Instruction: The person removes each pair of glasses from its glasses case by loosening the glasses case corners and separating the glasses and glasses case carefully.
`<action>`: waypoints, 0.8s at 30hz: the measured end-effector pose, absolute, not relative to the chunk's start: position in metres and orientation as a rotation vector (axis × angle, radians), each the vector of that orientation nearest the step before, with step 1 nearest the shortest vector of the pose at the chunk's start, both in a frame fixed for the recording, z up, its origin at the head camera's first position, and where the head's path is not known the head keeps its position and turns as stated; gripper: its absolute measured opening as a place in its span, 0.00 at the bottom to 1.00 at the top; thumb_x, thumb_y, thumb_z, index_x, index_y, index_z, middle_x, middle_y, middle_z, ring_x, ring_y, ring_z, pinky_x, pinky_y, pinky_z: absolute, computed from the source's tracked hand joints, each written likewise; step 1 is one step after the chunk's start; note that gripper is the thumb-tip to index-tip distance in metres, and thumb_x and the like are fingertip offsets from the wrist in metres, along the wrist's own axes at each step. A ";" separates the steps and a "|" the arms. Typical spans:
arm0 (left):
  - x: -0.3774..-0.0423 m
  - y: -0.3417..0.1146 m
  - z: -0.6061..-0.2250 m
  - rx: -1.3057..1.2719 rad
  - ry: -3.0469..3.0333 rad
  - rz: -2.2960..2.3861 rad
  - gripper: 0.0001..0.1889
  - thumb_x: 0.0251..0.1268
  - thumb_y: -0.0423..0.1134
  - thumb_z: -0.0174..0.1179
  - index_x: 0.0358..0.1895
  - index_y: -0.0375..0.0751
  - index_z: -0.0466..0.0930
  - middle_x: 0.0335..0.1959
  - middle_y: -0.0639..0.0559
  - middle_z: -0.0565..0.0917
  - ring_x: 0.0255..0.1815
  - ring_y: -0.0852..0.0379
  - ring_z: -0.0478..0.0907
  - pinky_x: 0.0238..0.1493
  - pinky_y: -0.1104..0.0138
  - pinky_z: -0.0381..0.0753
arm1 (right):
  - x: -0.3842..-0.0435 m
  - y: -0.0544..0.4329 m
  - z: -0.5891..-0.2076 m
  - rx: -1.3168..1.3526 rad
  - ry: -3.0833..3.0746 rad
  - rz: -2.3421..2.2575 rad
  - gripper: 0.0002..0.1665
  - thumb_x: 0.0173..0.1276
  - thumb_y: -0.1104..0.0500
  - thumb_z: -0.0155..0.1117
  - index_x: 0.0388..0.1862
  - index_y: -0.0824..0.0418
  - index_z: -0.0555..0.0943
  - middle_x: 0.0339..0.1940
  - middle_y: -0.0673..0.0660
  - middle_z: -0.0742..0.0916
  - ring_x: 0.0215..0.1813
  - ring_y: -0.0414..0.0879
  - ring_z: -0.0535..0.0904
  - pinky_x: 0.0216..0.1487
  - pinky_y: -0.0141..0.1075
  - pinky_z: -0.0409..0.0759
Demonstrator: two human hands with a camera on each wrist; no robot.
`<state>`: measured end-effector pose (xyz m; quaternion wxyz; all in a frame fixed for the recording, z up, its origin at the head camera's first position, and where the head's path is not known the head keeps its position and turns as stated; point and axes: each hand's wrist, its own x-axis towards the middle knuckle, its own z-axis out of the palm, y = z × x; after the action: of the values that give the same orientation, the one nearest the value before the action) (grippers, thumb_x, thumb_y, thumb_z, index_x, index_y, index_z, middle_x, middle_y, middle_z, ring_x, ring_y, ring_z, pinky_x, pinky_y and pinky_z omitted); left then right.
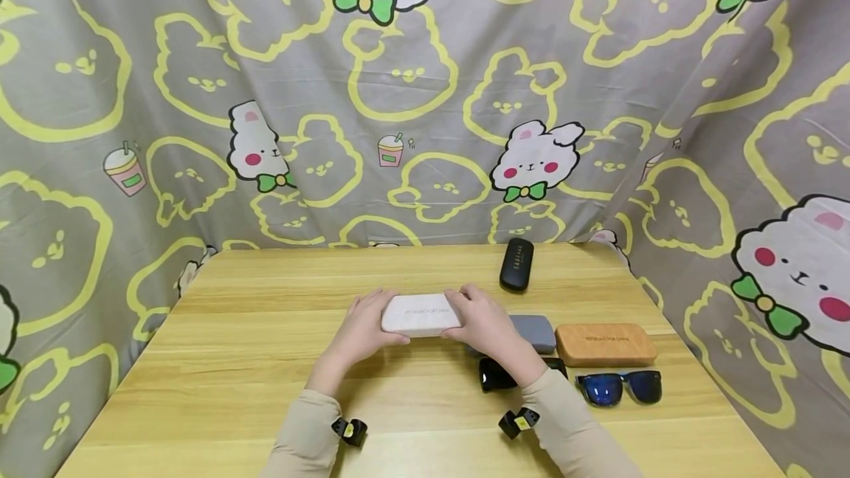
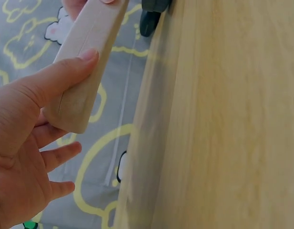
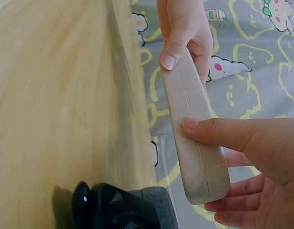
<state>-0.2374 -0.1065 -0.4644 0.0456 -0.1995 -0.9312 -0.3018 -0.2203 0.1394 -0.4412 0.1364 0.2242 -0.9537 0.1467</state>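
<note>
A white glasses case (image 1: 421,316) with small lettering on its lid is held between both hands above the wooden table. My left hand (image 1: 364,327) grips its left end, the thumb along the front side. In the left wrist view the left hand (image 2: 30,129) has its thumb on the case (image 2: 82,81) and its lower fingers spread. My right hand (image 1: 483,319) grips the right end. In the right wrist view the right hand (image 3: 261,167) lays its thumb on the side of the case (image 3: 192,109), near the seam, with fingers behind it. The lid is closed.
A black glasses case (image 1: 516,265) lies at the back right. Right of my hands are a grey case (image 1: 536,334), partly hidden, and a brown case (image 1: 606,345). In front of these lie black sunglasses (image 1: 494,375), partly under the right forearm, and blue-lensed sunglasses (image 1: 620,388). Patterned curtains (image 1: 412,190) surround the table.
</note>
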 end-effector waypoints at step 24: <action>-0.236 -0.116 -0.475 -0.577 -2.931 -0.925 0.44 0.37 0.48 0.80 0.63 0.40 0.73 0.62 0.46 0.79 0.67 0.43 0.71 0.73 0.36 0.51 | -0.223 0.127 -0.458 0.658 -2.891 0.470 0.46 0.46 0.42 0.80 0.63 0.59 0.77 0.47 0.60 0.82 0.43 0.50 0.78 0.43 0.44 0.80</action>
<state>-0.2360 -0.1157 -0.4746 0.0071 -0.1845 -0.9372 -0.2958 -0.2232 0.1269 -0.4579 0.0700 0.2187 -0.9607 0.1562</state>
